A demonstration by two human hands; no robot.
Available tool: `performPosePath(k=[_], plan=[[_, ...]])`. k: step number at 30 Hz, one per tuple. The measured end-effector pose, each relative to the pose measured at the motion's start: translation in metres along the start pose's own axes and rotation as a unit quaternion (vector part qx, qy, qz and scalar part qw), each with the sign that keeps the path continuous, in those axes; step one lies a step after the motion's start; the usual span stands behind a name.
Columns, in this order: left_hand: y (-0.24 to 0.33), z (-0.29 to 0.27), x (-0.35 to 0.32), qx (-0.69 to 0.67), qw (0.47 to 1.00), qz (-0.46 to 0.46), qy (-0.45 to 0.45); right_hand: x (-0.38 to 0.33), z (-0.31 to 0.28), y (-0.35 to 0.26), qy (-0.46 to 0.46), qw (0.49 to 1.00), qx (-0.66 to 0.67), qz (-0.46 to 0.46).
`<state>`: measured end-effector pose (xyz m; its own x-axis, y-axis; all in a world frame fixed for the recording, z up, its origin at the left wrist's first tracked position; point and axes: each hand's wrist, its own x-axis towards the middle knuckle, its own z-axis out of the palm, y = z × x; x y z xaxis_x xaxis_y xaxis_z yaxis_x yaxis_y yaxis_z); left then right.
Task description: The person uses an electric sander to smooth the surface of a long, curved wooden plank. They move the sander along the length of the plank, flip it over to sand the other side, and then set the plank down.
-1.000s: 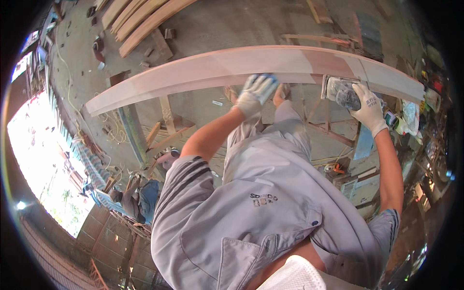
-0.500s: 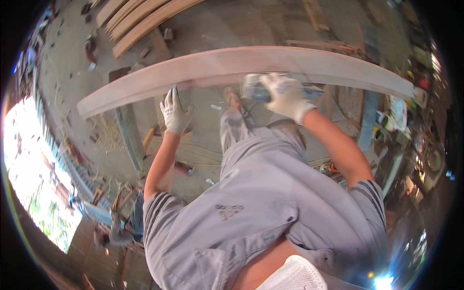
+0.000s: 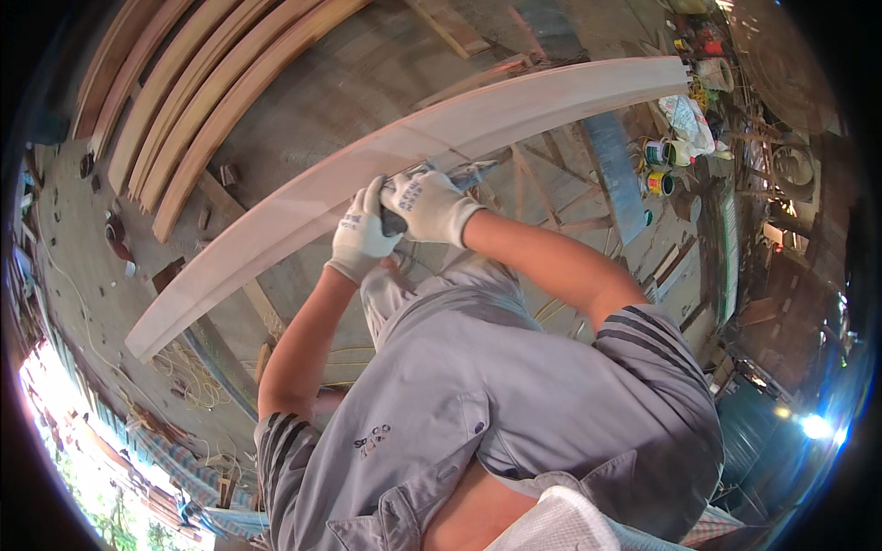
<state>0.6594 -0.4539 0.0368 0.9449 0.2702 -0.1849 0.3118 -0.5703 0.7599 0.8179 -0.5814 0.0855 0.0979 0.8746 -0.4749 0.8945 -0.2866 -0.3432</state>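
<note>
In the head view, the left grip [image 3: 361,236] and the right grip [image 3: 428,207], both in white work gloves, come together on a dark power sander [image 3: 395,222]. The right grip is closed over its right side and top; the left grip curls round its left side, fingers bent. The sander's body shows in the narrow gap between the gloves, and its underside is hidden, so I cannot tell how it meets the wood.

A long, pale wooden beam [image 3: 317,191] lies just beyond the two grips, which are at its near edge around the middle. It stretches away to both sides, its left end nearer and its right end farther.

Curved timber lengths [image 3: 237,110] lie on the floor [image 3: 312,106], far left. Well to the right of the grips are a yellow tin [image 3: 660,184] and a white bag [image 3: 689,126].
</note>
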Motion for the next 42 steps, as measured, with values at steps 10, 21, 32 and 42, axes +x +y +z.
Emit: performPosePath(k=[10,21,32,42], plan=[[0.185,0.192,0.198,-0.044,0.997,0.061,0.025,-0.156,-0.040,0.275,0.046,0.995,-0.024,0.080],[0.314,0.302,0.321,-0.040,0.997,0.070,0.004,-0.253,-0.058,0.459,0.029,0.985,-0.071,0.157],[0.178,0.177,0.155,-0.107,0.990,-0.023,0.086,-0.142,-0.026,0.267,0.064,0.998,-0.015,0.004],[0.041,0.093,-0.047,-0.495,0.785,-0.175,0.329,0.016,-0.001,0.011,-0.011,0.997,-0.005,-0.072]])
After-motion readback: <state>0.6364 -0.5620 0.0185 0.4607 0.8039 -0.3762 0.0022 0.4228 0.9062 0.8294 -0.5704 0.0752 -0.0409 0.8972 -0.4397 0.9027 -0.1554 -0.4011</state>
